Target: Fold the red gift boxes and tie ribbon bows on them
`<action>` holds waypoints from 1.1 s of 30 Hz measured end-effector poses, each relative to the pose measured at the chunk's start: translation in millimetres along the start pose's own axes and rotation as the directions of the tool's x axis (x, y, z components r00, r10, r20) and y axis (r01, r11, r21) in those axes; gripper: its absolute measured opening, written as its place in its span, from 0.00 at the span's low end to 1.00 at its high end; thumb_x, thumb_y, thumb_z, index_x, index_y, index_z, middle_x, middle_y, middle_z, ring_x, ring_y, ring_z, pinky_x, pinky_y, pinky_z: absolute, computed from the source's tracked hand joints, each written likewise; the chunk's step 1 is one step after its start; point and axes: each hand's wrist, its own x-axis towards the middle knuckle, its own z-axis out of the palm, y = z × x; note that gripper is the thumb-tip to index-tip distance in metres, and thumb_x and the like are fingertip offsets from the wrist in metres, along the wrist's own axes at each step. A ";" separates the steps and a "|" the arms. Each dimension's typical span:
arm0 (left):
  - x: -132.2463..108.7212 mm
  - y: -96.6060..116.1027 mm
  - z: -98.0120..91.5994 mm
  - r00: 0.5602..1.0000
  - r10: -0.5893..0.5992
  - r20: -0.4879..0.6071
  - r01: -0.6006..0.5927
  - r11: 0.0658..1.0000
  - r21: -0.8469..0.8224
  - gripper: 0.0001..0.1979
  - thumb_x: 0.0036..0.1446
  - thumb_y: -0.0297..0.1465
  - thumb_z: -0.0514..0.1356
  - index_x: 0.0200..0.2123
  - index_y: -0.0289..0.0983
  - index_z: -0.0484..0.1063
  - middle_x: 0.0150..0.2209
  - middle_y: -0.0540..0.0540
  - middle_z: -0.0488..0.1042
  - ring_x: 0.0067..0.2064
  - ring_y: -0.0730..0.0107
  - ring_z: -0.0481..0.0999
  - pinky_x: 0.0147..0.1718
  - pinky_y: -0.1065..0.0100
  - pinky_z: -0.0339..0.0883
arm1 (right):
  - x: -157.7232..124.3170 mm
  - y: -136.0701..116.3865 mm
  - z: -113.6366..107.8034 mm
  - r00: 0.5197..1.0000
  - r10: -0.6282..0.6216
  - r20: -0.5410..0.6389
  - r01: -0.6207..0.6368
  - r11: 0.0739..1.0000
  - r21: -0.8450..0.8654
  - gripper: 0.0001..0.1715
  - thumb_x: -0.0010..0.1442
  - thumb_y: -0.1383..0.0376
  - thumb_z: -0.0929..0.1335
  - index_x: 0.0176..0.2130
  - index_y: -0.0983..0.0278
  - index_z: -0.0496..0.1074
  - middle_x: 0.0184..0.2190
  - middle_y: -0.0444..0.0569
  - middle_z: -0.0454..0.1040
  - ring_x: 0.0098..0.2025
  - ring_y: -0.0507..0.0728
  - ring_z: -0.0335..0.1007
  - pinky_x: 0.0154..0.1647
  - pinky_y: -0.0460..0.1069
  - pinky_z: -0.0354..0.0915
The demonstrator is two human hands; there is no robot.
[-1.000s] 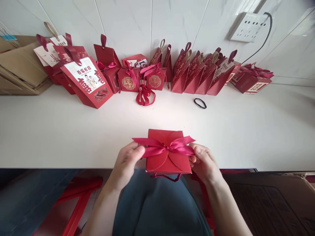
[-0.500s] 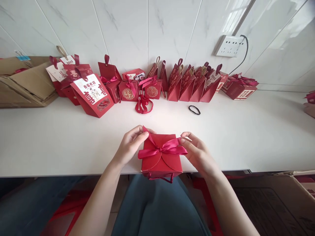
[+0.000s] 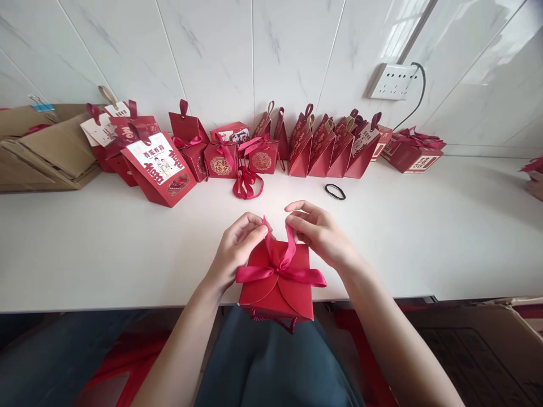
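The red gift box (image 3: 278,288) sits low in the middle of the frame, at the near edge of the white table (image 3: 85,243), its front side hanging past that edge over the person's lap. It is squarish, with a lid of rounded petal flaps that overlap at the centre. A satin ribbon (image 3: 275,272) in a pinker red is knotted over the flaps; two tails lie flat to the left and right, and two more rise towards the hands. A twisted red cord handle (image 3: 275,321) loops out under the front.

The left hand (image 3: 235,249) has thumb and forefinger pinched together on one raised tail, just above the box's back left corner. The right hand (image 3: 320,232) pinches the other raised tail the same way, its remaining fingers loosely spread above.

The tips of both raised tails vanish inside the fingers, and the box's back edge is covered by the hands (so its depth cannot be judged). Across the upper middle, red gift bags (image 3: 322,150) line the tiled wall, their print too small to read. A black hair tie (image 3: 335,191) lies near them. At the right edge, something red beside what may be another hand (image 3: 535,186) is cut off.
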 end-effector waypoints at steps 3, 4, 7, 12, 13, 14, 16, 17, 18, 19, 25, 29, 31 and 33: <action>1.8 -0.9 -2.6 0.999 -0.018 0.045 0.016 0.999 0.044 0.13 0.56 0.40 0.60 0.29 0.37 0.64 0.27 0.51 0.69 0.29 0.72 0.69 0.31 0.70 0.63 | 7.6 -2.3 -1.5 1.000 0.015 -0.019 -0.018 0.980 -0.200 0.14 0.54 0.58 0.71 0.37 0.64 0.69 0.28 0.42 0.69 0.27 0.49 0.64 0.30 0.46 0.61; 2.2 -1.9 -4.0 0.998 -0.031 0.062 0.027 0.998 0.054 0.14 0.56 0.41 0.60 0.29 0.37 0.64 0.28 0.51 0.69 0.29 0.72 0.69 0.30 0.71 0.63 | 8.5 -3.8 -2.2 0.999 -0.020 -0.046 0.006 0.960 -0.281 0.13 0.55 0.57 0.70 0.36 0.65 0.70 0.30 0.44 0.71 0.30 0.50 0.66 0.33 0.47 0.63; 2.7 -5.6 -7.2 0.997 -0.043 0.068 0.039 0.997 0.066 0.15 0.57 0.42 0.59 0.30 0.36 0.65 0.28 0.51 0.67 0.28 0.75 0.66 0.28 0.73 0.61 | 8.1 -9.9 -2.5 0.992 -0.129 -0.006 0.114 0.895 -0.430 0.14 0.58 0.55 0.68 0.33 0.65 0.72 0.34 0.48 0.74 0.37 0.53 0.69 0.39 0.49 0.63; 5.4 -7.3 -9.6 0.997 0.032 0.068 -0.039 0.994 0.101 0.12 0.57 0.39 0.60 0.30 0.37 0.68 0.28 0.52 0.67 0.29 0.75 0.66 0.28 0.74 0.60 | 10.1 -16.5 3.8 0.962 -0.044 0.269 0.149 0.911 -0.385 0.12 0.58 0.59 0.69 0.37 0.65 0.73 0.36 0.48 0.75 0.37 0.53 0.70 0.38 0.48 0.64; 5.9 -6.4 -10.3 0.997 0.048 0.058 -0.054 0.991 0.121 0.11 0.57 0.39 0.60 0.30 0.37 0.68 0.29 0.51 0.67 0.30 0.75 0.66 0.29 0.74 0.60 | 11.3 -16.6 5.0 0.958 -0.029 0.284 0.133 0.926 -0.354 0.11 0.57 0.60 0.69 0.38 0.65 0.73 0.35 0.48 0.75 0.36 0.52 0.70 0.36 0.47 0.64; 5.8 -5.0 -11.1 0.997 0.058 0.049 -0.065 0.987 0.148 0.11 0.56 0.39 0.60 0.30 0.37 0.69 0.29 0.51 0.68 0.31 0.74 0.67 0.30 0.74 0.61 | 12.3 -16.6 5.9 0.957 -0.016 0.288 0.112 0.941 -0.321 0.11 0.57 0.60 0.70 0.37 0.66 0.72 0.34 0.47 0.75 0.34 0.51 0.70 0.33 0.46 0.64; 3.2 -0.7 -13.0 0.996 0.086 0.003 -0.085 0.974 0.208 0.11 0.57 0.39 0.60 0.31 0.37 0.69 0.30 0.50 0.69 0.33 0.71 0.69 0.33 0.72 0.63 | 13.2 -16.0 7.3 0.958 0.010 0.287 0.067 0.964 -0.259 0.12 0.55 0.60 0.71 0.35 0.66 0.71 0.29 0.45 0.74 0.29 0.50 0.68 0.29 0.45 0.62; 0.2 2.2 -13.6 0.992 0.118 -0.042 -0.104 0.965 0.239 0.10 0.57 0.39 0.59 0.32 0.37 0.70 0.32 0.49 0.70 0.34 0.70 0.70 0.34 0.72 0.64 | 13.1 -15.7 7.9 0.960 0.019 0.281 0.048 0.972 -0.230 0.12 0.54 0.60 0.71 0.34 0.66 0.71 0.27 0.44 0.73 0.27 0.49 0.67 0.27 0.45 0.61; -4.0 5.5 -13.8 0.982 0.166 -0.095 -0.134 0.951 0.279 0.09 0.58 0.38 0.58 0.33 0.38 0.69 0.33 0.49 0.71 0.36 0.70 0.71 0.36 0.71 0.65 | 12.6 -15.4 8.4 0.963 0.029 0.269 0.028 0.978 -0.207 0.12 0.54 0.59 0.72 0.32 0.66 0.70 0.25 0.43 0.72 0.25 0.48 0.67 0.26 0.44 0.61; -9.2 9.1 -13.1 0.963 0.232 -0.138 -0.175 0.926 0.335 0.08 0.59 0.37 0.57 0.34 0.39 0.69 0.34 0.48 0.71 0.37 0.69 0.71 0.37 0.70 0.66 | 11.9 -15.1 9.0 0.966 0.040 0.255 0.009 0.982 -0.189 0.12 0.55 0.59 0.71 0.31 0.66 0.69 0.25 0.43 0.72 0.24 0.48 0.66 0.25 0.44 0.61; -40.1 23.6 3.4 0.863 0.450 0.231 -0.455 0.493 0.742 0.04 0.59 0.30 0.58 0.34 0.40 0.73 0.36 0.47 0.71 0.41 0.65 0.69 0.45 0.64 0.64 | 9.5 -12.0 15.4 0.982 0.025 0.186 -0.004 0.994 -0.111 0.10 0.53 0.62 0.71 0.29 0.65 0.67 0.22 0.40 0.70 0.21 0.46 0.62 0.21 0.42 0.58; -43.9 22.0 9.4 0.848 0.446 0.288 -0.467 0.369 0.804 0.05 0.60 0.29 0.57 0.33 0.39 0.73 0.35 0.47 0.71 0.39 0.66 0.68 0.44 0.62 0.64 | 9.9 -9.9 19.3 0.991 0.042 0.125 -0.028 0.993 -0.115 0.08 0.51 0.65 0.71 0.28 0.66 0.68 0.21 0.39 0.69 0.20 0.45 0.61 0.19 0.42 0.55; -43.4 21.0 9.5 0.847 0.450 0.284 -0.457 0.344 0.820 0.05 0.60 0.29 0.57 0.32 0.39 0.72 0.35 0.47 0.71 0.39 0.66 0.68 0.43 0.61 0.64 | 10.0 -9.7 20.2 0.994 0.056 0.096 -0.045 0.992 -0.116 0.08 0.49 0.65 0.72 0.28 0.66 0.69 0.21 0.39 0.70 0.20 0.45 0.61 0.19 0.42 0.56; -43.3 20.2 9.4 0.848 0.449 0.283 -0.456 0.344 0.821 0.05 0.60 0.28 0.57 0.32 0.39 0.72 0.34 0.47 0.70 0.38 0.66 0.68 0.42 0.62 0.64 | 10.0 -9.7 20.5 0.996 0.061 0.069 -0.053 0.991 -0.123 0.08 0.49 0.65 0.72 0.27 0.66 0.69 0.21 0.40 0.70 0.20 0.46 0.62 0.20 0.42 0.57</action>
